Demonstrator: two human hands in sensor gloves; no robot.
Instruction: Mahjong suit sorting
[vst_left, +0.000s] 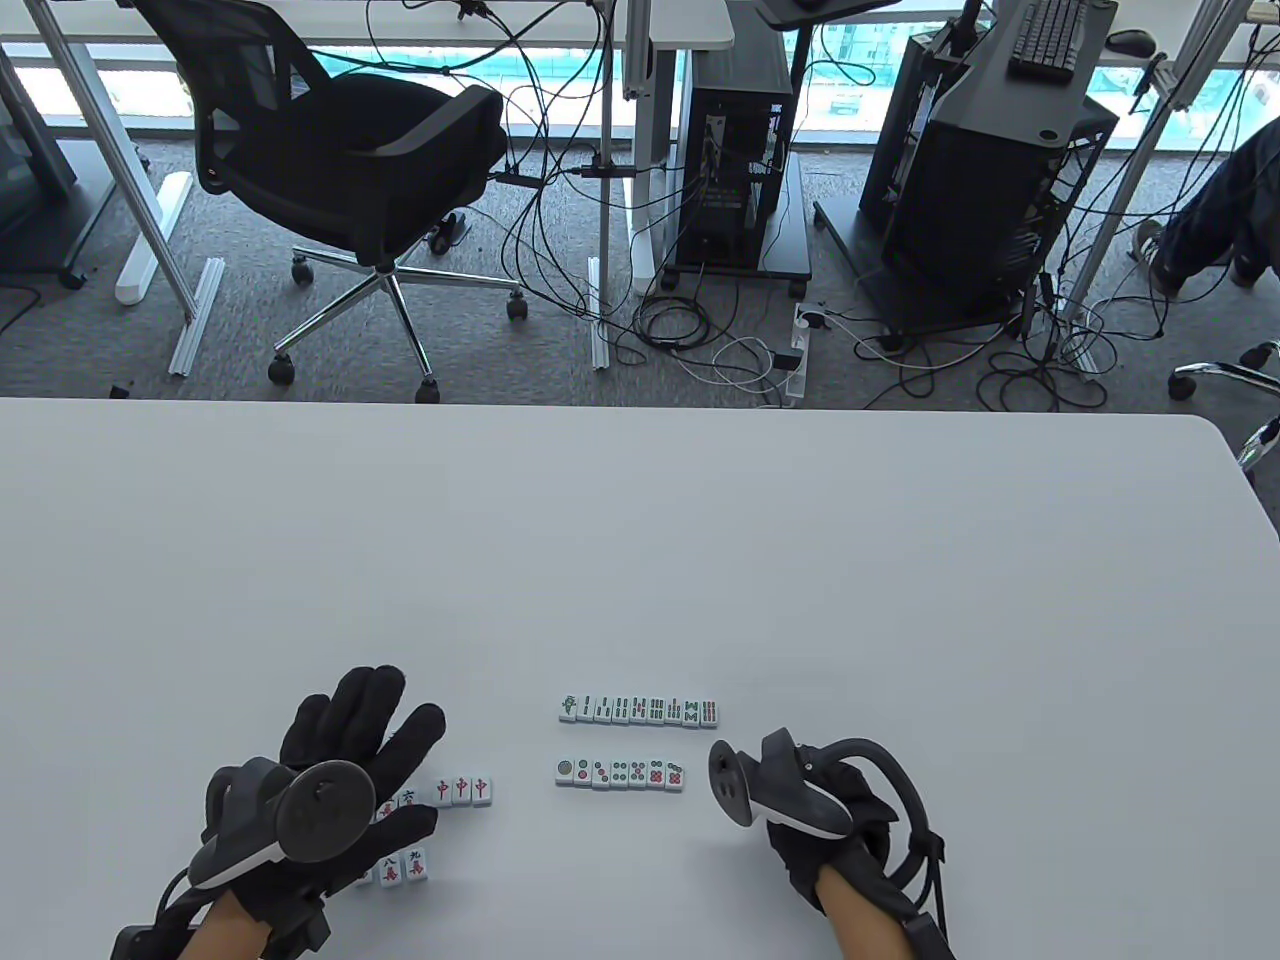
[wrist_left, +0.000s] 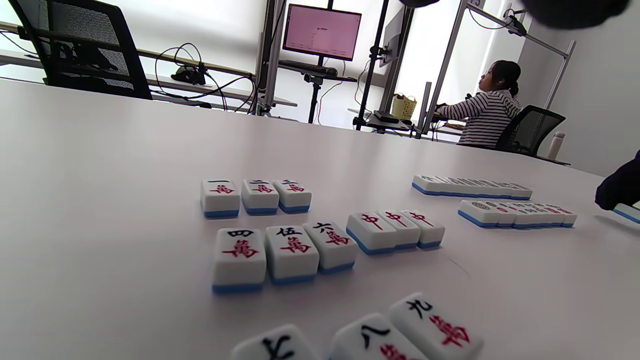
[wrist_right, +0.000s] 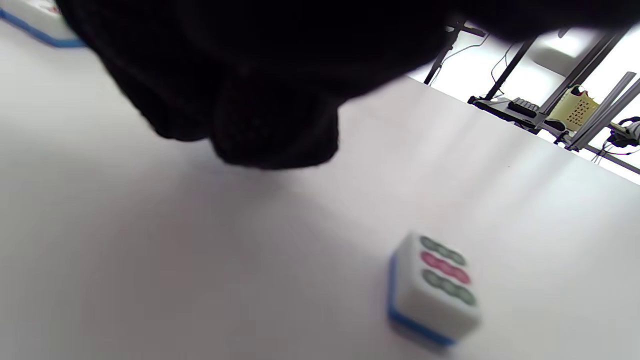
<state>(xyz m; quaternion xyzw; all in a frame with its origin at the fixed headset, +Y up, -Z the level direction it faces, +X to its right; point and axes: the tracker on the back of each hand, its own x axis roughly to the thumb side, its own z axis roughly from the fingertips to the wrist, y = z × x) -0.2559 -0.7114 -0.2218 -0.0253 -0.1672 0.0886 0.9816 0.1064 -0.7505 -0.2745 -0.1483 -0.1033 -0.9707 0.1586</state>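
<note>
My left hand (vst_left: 362, 738) hovers with fingers spread straight over the character tiles (vst_left: 405, 866), holding nothing. The left wrist view shows those tiles in three short rows (wrist_left: 285, 252), with three red-centre tiles (wrist_left: 395, 229) beside them. Mid-table lie a bamboo row (vst_left: 640, 710) and a dot row (vst_left: 620, 772). My right hand (vst_left: 800, 835) sits just right of the dot row, its fingers (wrist_right: 260, 115) loosely curled and empty. A single nine-dot tile (wrist_right: 432, 290) lies free on the table under that hand.
The white table (vst_left: 640, 540) stretches far beyond the tiles. Behind it are an office chair (vst_left: 350, 170), computer towers (vst_left: 735, 150) and floor cables. A seated person (wrist_left: 487, 112) works at a distant desk in the left wrist view.
</note>
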